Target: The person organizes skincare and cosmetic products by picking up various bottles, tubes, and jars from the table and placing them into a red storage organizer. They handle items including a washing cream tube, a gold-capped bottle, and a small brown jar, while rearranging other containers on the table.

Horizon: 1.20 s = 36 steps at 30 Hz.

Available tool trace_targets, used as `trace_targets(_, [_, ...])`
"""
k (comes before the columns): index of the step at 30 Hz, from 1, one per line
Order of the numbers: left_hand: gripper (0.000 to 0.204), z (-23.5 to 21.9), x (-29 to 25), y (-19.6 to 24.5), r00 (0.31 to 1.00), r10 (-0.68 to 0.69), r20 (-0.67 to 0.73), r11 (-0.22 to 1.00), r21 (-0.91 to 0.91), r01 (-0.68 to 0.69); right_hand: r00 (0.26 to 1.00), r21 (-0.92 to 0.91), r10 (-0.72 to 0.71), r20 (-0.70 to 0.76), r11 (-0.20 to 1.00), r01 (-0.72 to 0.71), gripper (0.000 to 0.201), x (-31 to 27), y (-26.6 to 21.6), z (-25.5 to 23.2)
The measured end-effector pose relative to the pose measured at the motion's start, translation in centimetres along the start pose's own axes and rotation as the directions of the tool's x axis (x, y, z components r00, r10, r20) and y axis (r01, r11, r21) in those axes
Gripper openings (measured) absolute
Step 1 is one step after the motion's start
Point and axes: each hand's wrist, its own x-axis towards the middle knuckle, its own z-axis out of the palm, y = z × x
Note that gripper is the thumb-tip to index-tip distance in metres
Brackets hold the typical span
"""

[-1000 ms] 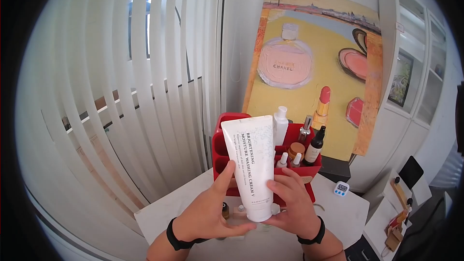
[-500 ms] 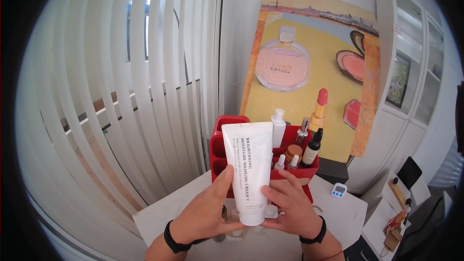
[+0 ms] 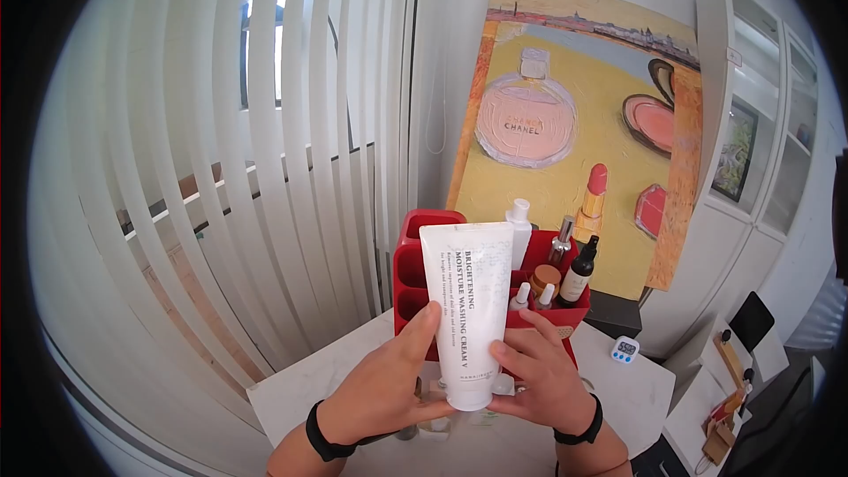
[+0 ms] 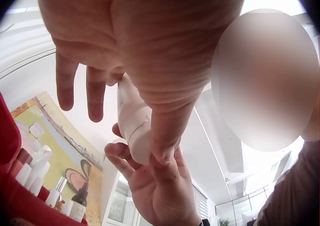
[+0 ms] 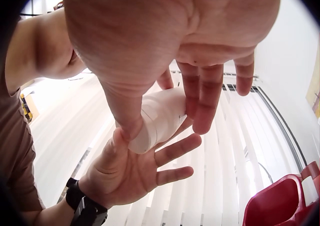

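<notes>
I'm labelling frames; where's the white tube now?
In the head view, the tube is below and right of centre, between left hand and right hand, in front of the red organizer.

The white, flat-topped plastic squeeze tube (image 3: 481, 300) bore the dark capitals "BRIGHTENING MOISTURE WASHING CREAM V" running along its length. Beside them stood finer print, its last line reading "for bright and transparent skin"; the small line near its cap was too tiny to read. "CHANEL" stood on the round pink perfume bottle (image 3: 527, 124) painted on the large yellow canvas (image 3: 539, 185), below a fainter word. The digits on the small white-and-blue digital timer (image 3: 624, 350) were too small to tell.
</notes>
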Motion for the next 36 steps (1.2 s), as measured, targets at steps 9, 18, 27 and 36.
trace_targets(9, [0.099,-0.8,1.0,1.5,0.999,0.019,0.037,0.995,0.093,-0.023,1.000,-0.004,-0.011,0.003,1.000,0.012,0.080,0.2,0.1,-0.2])
trace_targets(18, [0.117,-1.0,0.8,1.7,0.998,-0.033,0.055,0.996,0.090,0.028,1.000,0.036,-0.013,0.015,0.999,0.013,0.082,0.2,-0.1,-0.3])
trace_targets(27, [0.116,-1.0,0.8,1.7,0.999,-0.020,0.048,0.995,0.099,0.015,1.000,0.036,-0.018,0.026,0.999,0.017,0.083,0.1,-0.1,-0.5])
trace_targets(36, [0.116,-0.8,0.8,1.4,0.999,0.015,0.037,0.997,0.068,-0.018,0.999,0.036,-0.026,0.022,0.999,0.026,0.082,0.1,-0.1,-0.6])
